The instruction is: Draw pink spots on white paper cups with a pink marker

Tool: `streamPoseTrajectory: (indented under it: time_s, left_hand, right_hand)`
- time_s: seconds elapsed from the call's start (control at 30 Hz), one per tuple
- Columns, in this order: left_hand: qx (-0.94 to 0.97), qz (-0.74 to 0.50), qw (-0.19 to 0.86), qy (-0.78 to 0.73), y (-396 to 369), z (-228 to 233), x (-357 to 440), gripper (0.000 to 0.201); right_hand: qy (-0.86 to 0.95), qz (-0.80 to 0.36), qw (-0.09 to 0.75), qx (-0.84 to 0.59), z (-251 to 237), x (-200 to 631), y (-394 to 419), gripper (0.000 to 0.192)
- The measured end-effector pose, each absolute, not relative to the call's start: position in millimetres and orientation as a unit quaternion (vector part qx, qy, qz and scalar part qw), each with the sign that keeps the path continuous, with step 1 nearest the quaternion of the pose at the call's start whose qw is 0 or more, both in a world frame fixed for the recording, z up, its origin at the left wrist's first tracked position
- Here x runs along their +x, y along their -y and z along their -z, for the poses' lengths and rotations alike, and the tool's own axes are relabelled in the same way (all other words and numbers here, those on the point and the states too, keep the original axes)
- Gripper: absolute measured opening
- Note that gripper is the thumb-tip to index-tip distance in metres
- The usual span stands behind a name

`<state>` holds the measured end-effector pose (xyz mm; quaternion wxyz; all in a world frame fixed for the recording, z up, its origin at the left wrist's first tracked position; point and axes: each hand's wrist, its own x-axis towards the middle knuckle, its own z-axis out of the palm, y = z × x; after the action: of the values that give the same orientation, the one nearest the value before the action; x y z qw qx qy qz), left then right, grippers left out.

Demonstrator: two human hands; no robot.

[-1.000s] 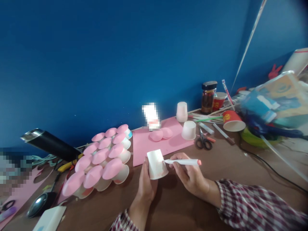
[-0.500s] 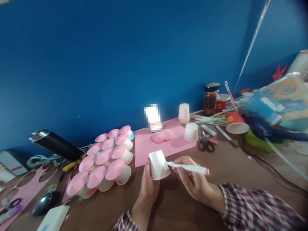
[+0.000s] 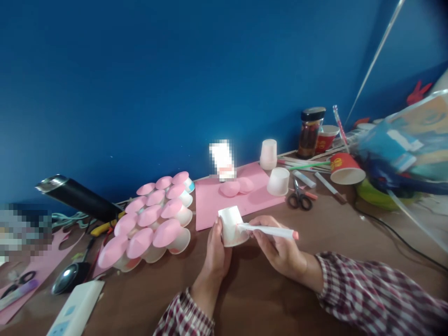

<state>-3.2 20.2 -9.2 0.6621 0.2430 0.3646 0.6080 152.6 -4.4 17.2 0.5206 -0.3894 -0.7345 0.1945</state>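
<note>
My left hand [image 3: 216, 252] grips a white paper cup [image 3: 232, 228] from its left side; the cup is upside down and slightly tilted. A white marker pen [image 3: 271, 230] with a pink end is pinched in my right hand [image 3: 278, 247], its tip against the cup's side. Any mark under the tip is too faint to make out clearly. Beyond the cup lies a pink paper sheet [image 3: 210, 205] bearing pink paper cones [image 3: 230, 188]. Another upturned white cup [image 3: 278, 182] stands at the sheet's right edge, with a stack of cups [image 3: 269, 155] behind it.
Rows of cups topped with pink cones [image 3: 150, 214] stand to the left. Scissors [image 3: 299, 198], pens [image 3: 329, 186], a red cup [image 3: 346, 169] and a jar [image 3: 311, 133] are on the right. A black flask [image 3: 75, 198], mouse [image 3: 72, 277] and power strip [image 3: 77, 308] lie left.
The view has shifted slightly, so most things sit higher. The pen tip has moved a little left across the cup's side; both hands keep their holds.
</note>
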Motion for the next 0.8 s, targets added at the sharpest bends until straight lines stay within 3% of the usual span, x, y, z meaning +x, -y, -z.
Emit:
streamPoseTrajectory:
  time_s: [0.8]
  left_hand:
    - [0.28, -0.602, 0.63, -0.402, -16.1, 6.3, 0.9, 0.039]
  right_hand:
    - [0.737, -0.191, 0.512, -0.397, -14.7, 152.0, 3.0, 0.012]
